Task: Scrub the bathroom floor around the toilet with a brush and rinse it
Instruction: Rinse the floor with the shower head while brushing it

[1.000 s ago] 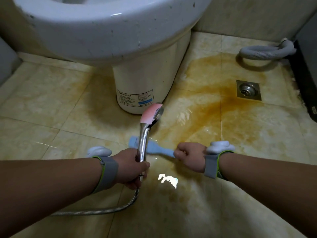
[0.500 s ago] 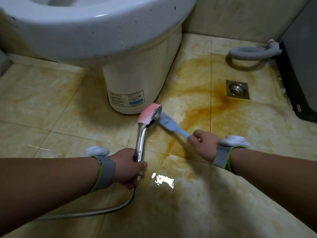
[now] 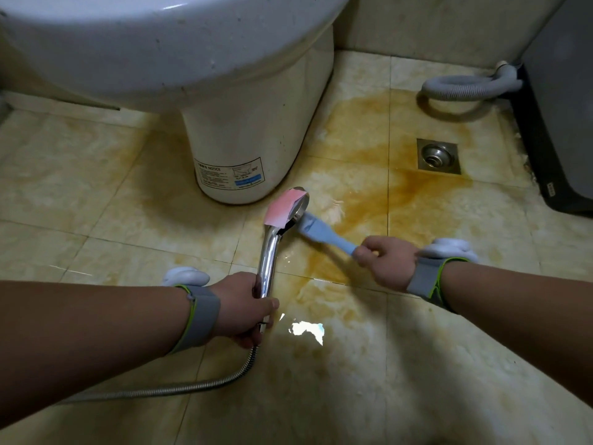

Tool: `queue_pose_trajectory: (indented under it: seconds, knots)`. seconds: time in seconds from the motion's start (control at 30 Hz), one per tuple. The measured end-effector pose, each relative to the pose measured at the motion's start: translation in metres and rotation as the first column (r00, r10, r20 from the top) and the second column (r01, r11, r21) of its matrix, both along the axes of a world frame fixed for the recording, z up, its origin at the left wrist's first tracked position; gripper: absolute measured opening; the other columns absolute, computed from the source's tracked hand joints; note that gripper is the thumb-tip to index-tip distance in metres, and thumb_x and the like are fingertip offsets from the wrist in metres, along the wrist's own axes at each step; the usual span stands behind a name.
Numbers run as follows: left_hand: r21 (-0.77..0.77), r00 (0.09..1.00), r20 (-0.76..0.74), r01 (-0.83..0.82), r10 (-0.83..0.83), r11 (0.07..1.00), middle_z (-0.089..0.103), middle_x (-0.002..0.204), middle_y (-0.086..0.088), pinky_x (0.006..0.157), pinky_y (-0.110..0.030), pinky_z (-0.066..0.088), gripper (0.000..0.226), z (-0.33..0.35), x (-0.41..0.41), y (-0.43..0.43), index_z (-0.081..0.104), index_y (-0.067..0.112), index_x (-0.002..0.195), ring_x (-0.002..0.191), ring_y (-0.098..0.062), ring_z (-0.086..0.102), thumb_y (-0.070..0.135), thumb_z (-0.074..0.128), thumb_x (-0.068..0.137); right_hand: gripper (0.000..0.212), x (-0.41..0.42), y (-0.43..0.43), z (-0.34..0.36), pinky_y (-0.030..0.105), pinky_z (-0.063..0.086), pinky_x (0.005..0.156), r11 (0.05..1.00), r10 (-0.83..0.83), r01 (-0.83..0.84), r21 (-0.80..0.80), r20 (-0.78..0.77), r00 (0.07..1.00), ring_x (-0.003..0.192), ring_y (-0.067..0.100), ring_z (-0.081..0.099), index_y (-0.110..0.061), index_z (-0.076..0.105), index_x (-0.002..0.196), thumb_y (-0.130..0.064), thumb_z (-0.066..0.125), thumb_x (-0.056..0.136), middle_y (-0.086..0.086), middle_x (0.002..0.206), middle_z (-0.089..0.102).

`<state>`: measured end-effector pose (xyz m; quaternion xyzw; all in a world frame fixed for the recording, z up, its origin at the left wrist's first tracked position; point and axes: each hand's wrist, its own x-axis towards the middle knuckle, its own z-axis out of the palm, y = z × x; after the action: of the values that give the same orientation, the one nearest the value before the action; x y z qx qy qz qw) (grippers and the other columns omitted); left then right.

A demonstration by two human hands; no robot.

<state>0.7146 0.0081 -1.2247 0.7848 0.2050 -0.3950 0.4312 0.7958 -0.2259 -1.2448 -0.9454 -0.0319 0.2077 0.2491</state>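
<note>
Swung round since a second ago, the brush [image 3: 324,234] now points toward ten o'clock, its head just beside the shower head [image 3: 288,207]. The left hand [image 3: 244,306] is curled round the chrome shower handle, and the hose [image 3: 179,388] trails off toward seven o'clock. The toilet [image 3: 244,149] stands at twelve o'clock from it. The brush head seems to touch the wet floor [image 3: 96,187], though spray blurs it. The right hand [image 3: 388,263] grips the blue handle in a fist. The drain [image 3: 438,155] lies at one o'clock from it.
</note>
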Motion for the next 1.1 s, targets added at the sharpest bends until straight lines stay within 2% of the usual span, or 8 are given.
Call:
queue_pose_trajectory:
  seconds: [0.1, 0.23, 0.37, 0.6, 0.7, 0.93, 1.03, 1.1]
  knots:
    - [-0.001, 1.000, 0.007, 0.004, -0.004, 1.000, 0.071, 0.085, -0.014, 0.049, -0.029, 0.056, 0.022, -0.002, -0.004, -0.003, 0.056, 0.001, 0.102, 0.051, -0.020, 0.064, 0.022, 0.055, 0.098, 0.020, -0.005, -0.006, 0.001, 0.023, 0.035, 0.070, 0.970, 0.204, -0.224, -0.098, -0.183, 0.962, 0.079, 0.020, 0.051, -0.019, 0.064, 0.087, -0.032, 0.050, 0.094, 0.002, 0.079, 0.055]
    - [-0.008, 1.000, -0.011, 0.022, -0.022, 1.000, 0.071, 0.076, -0.010, 0.051, -0.030, 0.056, 0.022, -0.005, -0.009, -0.005, 0.057, 0.002, 0.099, 0.052, -0.021, 0.066, 0.024, 0.057, 0.097, 0.022, 0.013, -0.019, 0.001, 0.028, 0.032, 0.064, 0.978, -0.075, 0.080, -0.195, 0.036, 0.997, 0.079, 0.033, 0.053, -0.011, 0.059, 0.085, -0.024, 0.045, 0.096, 0.012, 0.079, 0.053]
    - [0.005, 1.000, -0.006, 0.014, -0.014, 1.000, 0.071, 0.073, -0.009, 0.050, -0.030, 0.056, 0.022, -0.004, -0.012, -0.007, 0.055, 0.002, 0.100, 0.050, -0.021, 0.066, 0.024, 0.057, 0.096, 0.025, 0.021, -0.027, 0.012, 0.018, 0.030, 0.036, 0.976, -0.215, 0.216, 0.002, 0.076, 0.974, 0.049, 0.018, 0.036, -0.006, 0.056, 0.082, -0.024, 0.045, 0.096, 0.013, 0.066, 0.049]
    - [-0.015, 0.998, -0.014, 0.058, -0.058, 0.998, 0.071, 0.072, -0.011, 0.054, -0.033, 0.059, 0.018, -0.005, -0.023, -0.015, 0.056, 0.006, 0.100, 0.055, -0.022, 0.068, 0.024, 0.055, 0.097, 0.025, -0.029, -0.037, 0.012, 0.013, 0.035, 0.039, 0.980, 0.193, -0.194, 0.039, -0.411, 0.891, 0.036, 0.010, 0.041, -0.027, 0.060, 0.068, -0.033, 0.054, 0.091, -0.002, 0.049, 0.047]
    - [-0.019, 0.996, -0.032, 0.078, -0.079, 0.997, 0.073, 0.081, -0.014, 0.053, -0.033, 0.059, 0.016, -0.005, -0.026, -0.021, 0.057, 0.008, 0.100, 0.055, -0.021, 0.068, 0.024, 0.056, 0.097, 0.025, -0.027, -0.048, 0.010, 0.011, 0.036, 0.048, 0.937, 0.269, -0.325, -0.129, -0.327, 0.906, 0.053, 0.007, 0.046, -0.030, 0.057, 0.066, -0.031, 0.054, 0.091, -0.009, 0.056, 0.048]
    - [-0.012, 0.998, -0.018, 0.063, -0.063, 0.998, 0.073, 0.089, -0.022, 0.055, -0.035, 0.060, 0.022, -0.003, -0.019, -0.029, 0.056, 0.000, 0.100, 0.055, -0.024, 0.067, 0.022, 0.055, 0.098, 0.023, 0.034, -0.093, 0.014, 0.029, 0.034, 0.064, 0.920, -0.132, 0.110, -0.376, -0.031, 0.991, 0.079, 0.031, 0.051, -0.011, 0.052, 0.087, -0.027, 0.040, 0.098, 0.010, 0.083, 0.054]
    - [-0.011, 0.999, -0.004, 0.045, -0.045, 0.999, 0.073, 0.089, -0.021, 0.056, -0.036, 0.060, 0.022, -0.005, -0.012, -0.030, 0.054, 0.001, 0.103, 0.055, -0.025, 0.067, 0.022, 0.056, 0.097, 0.025, 0.027, -0.086, 0.013, 0.028, 0.032, 0.057, 0.968, -0.161, 0.177, -0.181, 0.097, 0.982, 0.070, 0.029, 0.050, -0.010, 0.057, 0.084, -0.028, 0.044, 0.097, 0.010, 0.072, 0.053]
    - [-0.014, 0.999, 0.007, 0.041, -0.041, 0.999, 0.072, 0.085, -0.020, 0.055, -0.036, 0.059, 0.022, -0.006, -0.009, -0.032, 0.054, 0.001, 0.103, 0.054, -0.025, 0.067, 0.022, 0.056, 0.097, 0.024, 0.014, -0.074, 0.016, 0.023, 0.034, 0.047, 0.989, -0.146, 0.146, -0.006, -0.014, 0.989, 0.052, 0.023, 0.047, -0.015, 0.063, 0.084, -0.032, 0.048, 0.095, 0.008, 0.063, 0.052]
